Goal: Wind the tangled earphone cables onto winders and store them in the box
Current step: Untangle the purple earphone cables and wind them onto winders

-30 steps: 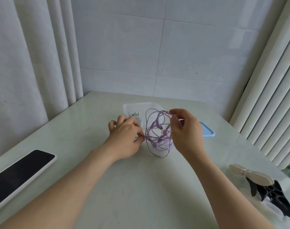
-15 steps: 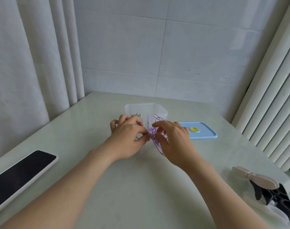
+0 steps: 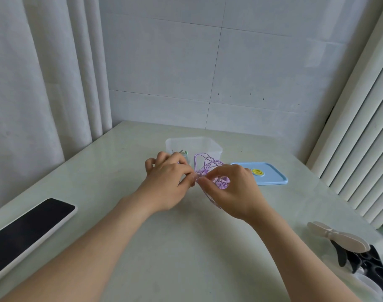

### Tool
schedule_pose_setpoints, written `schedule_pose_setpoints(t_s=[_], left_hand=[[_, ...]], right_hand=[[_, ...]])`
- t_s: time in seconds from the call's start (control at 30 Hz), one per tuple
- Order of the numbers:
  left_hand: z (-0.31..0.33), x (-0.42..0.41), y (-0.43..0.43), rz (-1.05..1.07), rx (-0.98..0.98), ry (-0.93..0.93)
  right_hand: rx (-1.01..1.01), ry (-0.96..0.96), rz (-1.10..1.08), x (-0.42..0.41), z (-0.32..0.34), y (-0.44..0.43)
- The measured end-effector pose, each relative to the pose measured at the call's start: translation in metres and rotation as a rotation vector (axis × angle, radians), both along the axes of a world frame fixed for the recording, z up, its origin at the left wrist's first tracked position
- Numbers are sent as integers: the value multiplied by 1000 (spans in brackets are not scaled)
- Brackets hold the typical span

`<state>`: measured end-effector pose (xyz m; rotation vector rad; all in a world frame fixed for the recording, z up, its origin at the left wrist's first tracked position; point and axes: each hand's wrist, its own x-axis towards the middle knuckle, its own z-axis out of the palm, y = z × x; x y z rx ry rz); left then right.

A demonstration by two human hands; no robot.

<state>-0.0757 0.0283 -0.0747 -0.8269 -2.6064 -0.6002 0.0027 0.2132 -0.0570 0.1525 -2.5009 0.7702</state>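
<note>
Landmark: the clear box [image 3: 210,146], open, on the pale table [image 3: 186,247].
Cable: the purple earphone cable [image 3: 221,183] is just in front of the box, held above the table. Its loops arch up against the box's near wall and a strand trails down under the right palm.
Left hand: the left hand [image 3: 166,184] is in front of the box's left corner. Thumb and forefinger are pressed together on the cable and the other fingers are curled in.
Right hand: the right hand [image 3: 232,192] is in front of the box's right corner. Its thumb and forefinger pinch the cable right beside the left hand's pinch, almost touching.
Winder: I cannot tell whether either hand holds one.
Inside the box: a small pale-green piece [image 3: 184,153] lies at its left wall, too small to identify.
Lid: the blue lid [image 3: 271,177] lies flat, just right of the box.
Step in hand: probably finding one free strand in the tangle.
Doing it well: hold the left pinch as a fixed anchor and let the right fingertips slide outward along a single strand. Lift loops off one at a time and never tug — pulling would tighten the knot around the earbuds.
Risk: slack loops could snag on the box rim.
</note>
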Motion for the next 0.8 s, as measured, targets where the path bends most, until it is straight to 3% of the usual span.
schedule_pose_setpoints(t_s=[0.27, 0.4, 0.5, 0.67, 0.8], left_hand=[[-3, -1, 0, -87, 33, 53], [-3, -2, -5, -47, -119, 201], [3, 0, -10, 132, -214, 177], [3, -4, -14, 286, -103, 43], [4, -8, -12, 293, 121, -20]], right_hand=[[-235, -128, 65, -5, -3, 3], [-130, 6, -57, -8, -1, 5], [-32, 39, -149, -8, 1, 9], [139, -48, -160, -6, -2, 12], [196, -40, -218, -7, -5, 13]])
